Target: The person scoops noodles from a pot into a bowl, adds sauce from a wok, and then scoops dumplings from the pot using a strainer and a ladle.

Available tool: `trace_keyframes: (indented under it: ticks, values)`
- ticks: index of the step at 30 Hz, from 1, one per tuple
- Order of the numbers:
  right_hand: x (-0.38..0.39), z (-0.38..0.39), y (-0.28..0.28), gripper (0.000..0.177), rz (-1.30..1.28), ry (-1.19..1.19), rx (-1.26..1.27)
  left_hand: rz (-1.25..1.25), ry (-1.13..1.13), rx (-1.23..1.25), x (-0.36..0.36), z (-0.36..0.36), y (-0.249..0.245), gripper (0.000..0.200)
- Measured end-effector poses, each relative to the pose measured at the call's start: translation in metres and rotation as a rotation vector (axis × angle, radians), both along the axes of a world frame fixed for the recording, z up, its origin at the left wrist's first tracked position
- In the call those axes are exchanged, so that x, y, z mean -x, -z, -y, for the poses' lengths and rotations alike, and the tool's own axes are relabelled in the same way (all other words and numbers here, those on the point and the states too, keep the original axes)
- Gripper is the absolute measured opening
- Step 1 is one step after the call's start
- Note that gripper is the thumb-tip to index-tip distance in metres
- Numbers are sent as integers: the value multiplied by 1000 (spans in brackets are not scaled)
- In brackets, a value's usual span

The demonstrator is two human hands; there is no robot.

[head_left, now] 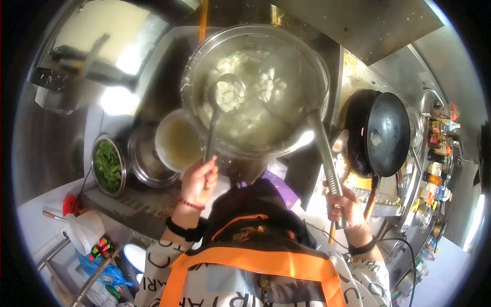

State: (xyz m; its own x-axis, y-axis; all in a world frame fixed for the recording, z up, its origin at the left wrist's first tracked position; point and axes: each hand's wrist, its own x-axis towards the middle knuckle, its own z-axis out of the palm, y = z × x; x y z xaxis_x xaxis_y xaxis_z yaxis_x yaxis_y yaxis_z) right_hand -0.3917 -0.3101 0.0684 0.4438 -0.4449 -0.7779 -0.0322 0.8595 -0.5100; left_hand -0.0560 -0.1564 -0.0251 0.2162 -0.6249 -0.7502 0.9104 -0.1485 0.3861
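Note:
A large metal pot (pixel 240 152) of cloudy liquid stands in front of me, with pale, lumpy pieces of food (pixel 268 88) in it. My left hand (pixel 199 184) is closed around the handle of a ladle (pixel 211 134). The ladle's bowl is inside the pot, with pale pieces in or around it. My right hand (pixel 345 207) grips the metal handle of a wide strainer (pixel 325 148). Its round head reaches into the pot and is partly blurred by steam and liquid.
Left of the pot are a white bowl (pixel 179 140) of yellowish liquid, a metal pot (pixel 137 148) and a bowl of green leaves (pixel 107 166). To the right sit dark woks (pixel 391 133) and a spoon (pixel 339 141). Bottles (pixel 434 156) line the far right.

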Motion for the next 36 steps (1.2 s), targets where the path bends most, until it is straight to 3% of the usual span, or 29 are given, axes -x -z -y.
trace_keyframes:
  ticks: [4,8,21,27,32,36]
  values:
    - [-12,-12,-3,43,-76,11,4,15,3,-55,13,15,2,17]
    - [-16,-26,11,44,17,58,-31,6,-9,-71,23,24,1,15]
    - [-36,-53,16,41,-147,-86,134,-145,-53,23,33,46,12,7]
    - [-30,-49,13,43,-105,-10,128,-342,-63,198,22,31,27,16]
    - [-16,-46,19,46,110,179,-20,-519,-125,309,6,5,24,23]
    - [-20,-46,27,45,109,226,1,-455,-141,254,-4,-11,12,28]
